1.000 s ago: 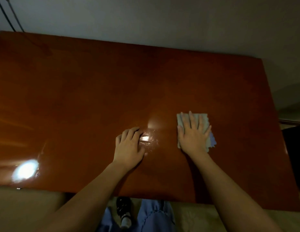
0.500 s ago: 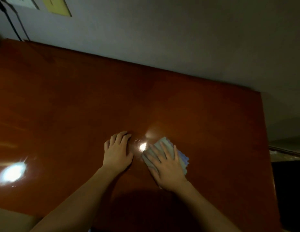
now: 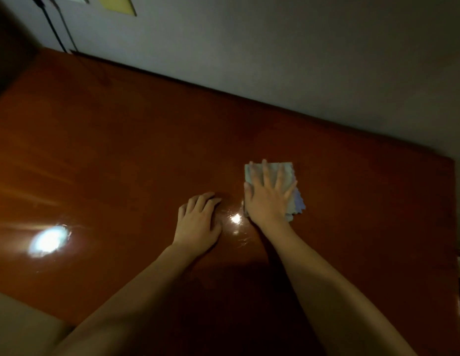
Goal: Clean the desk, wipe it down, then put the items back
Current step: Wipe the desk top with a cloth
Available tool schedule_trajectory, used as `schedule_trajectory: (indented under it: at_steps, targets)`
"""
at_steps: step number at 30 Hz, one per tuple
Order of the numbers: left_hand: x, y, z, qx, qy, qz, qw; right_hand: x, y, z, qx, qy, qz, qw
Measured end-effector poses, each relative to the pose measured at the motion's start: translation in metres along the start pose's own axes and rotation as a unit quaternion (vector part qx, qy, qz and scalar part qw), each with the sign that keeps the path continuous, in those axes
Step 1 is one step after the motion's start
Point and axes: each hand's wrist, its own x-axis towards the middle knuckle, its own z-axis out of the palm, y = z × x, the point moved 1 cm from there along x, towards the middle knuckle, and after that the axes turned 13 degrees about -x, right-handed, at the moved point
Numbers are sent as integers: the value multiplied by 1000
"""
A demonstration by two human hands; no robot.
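Two bare forearms reach over a glossy reddish-brown desk (image 3: 121, 155) in dim light. The left hand (image 3: 198, 220) rests palm down on the wood, fingers lightly bent, holding nothing. Just beside it, the right hand (image 3: 268, 196) presses flat with fingers spread on a folded pale cloth (image 3: 290, 173), whose edges show past the fingertips and little finger. A small glare spot sits between the hands; a larger one lies well left of the left hand. Beyond, dark cables (image 3: 58, 29) and a yellow note (image 3: 118, 5) hang on the grey wall (image 3: 275, 47)
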Motion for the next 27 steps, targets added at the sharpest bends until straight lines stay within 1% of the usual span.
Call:
schedule_trajectory:
  at_steps: [3, 5, 7, 9, 12, 14, 16, 17, 18, 19, 20, 22, 24, 27]
  targets:
    - [11, 4, -2, 2, 1, -14, 1000, -24, -1, 9, -36, 42, -92, 994]
    - [21, 13, -2, 2, -4, -18, 1000, -43, 14, 18, -62, 35, -142, 987]
    - [34, 21, -2, 3, -14, -7, 1000, -54, 38, 25, -87, 13, -166, 982]
    - [45, 26, -3, 2, -24, 8, 1000, -56, 63, 26, -79, 19, -160, 984]
    - [62, 29, -5, 0, -26, 32, 999, -46, 87, 20, -52, 17, -76, 996]
    - [76, 31, -6, -10, -23, 46, 999, -25, 93, 9, -24, 28, 28, 999]
    - [88, 33, -9, -18, -21, 54, 998, 8, 89, -1, 20, 20, 134, 991]
    - [93, 33, -10, -18, -24, 59, 998, 26, 83, -5, 40, 15, 172, 984]
    - [98, 32, -12, -15, -27, 65, 997, 43, 76, -10, 50, 14, 196, 979]
    - [102, 30, -14, -14, -30, 70, 997, 59, 68, -15, 53, 14, 202, 978]
    - [106, 28, -16, -14, -35, 73, 997, 73, 58, -20, 52, 13, 192, 980]
    - [116, 23, -21, -12, -40, 76, 996, 95, 39, -27, 38, 13, 143, 989]
    - [127, 19, -26, -6, -37, 77, 996, 106, 24, -29, 10, 20, 79, 997]
    - [143, 18, -30, 2, -26, 73, 997, 98, 16, -22, -28, 30, -28, 999]
